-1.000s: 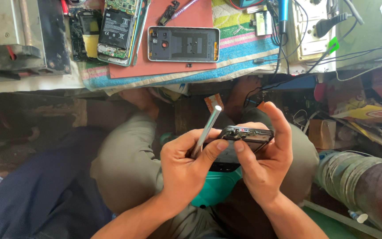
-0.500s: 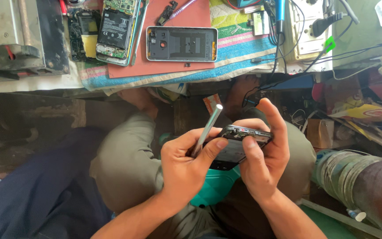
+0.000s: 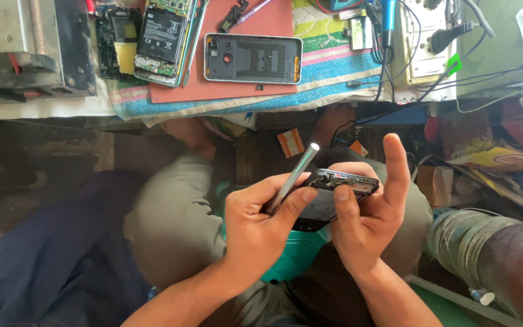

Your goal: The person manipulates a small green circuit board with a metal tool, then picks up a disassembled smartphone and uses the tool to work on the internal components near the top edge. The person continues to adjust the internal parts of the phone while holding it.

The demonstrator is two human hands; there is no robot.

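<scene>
Left hand [image 3: 255, 233] gripping silver tool [image 3: 293, 177], right hand [image 3: 361, 224] closed on opened phone [image 3: 334, 191], forefinger raised

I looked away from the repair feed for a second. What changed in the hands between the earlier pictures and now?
The right hand lifted its index finger off the dark phone frame and now points it upward; its thumb and other fingers keep their grip. The view shifted slightly. Unchanged: the left hand holds the silver tool against the frame, and the phone back cover lies on the red mat.
</scene>
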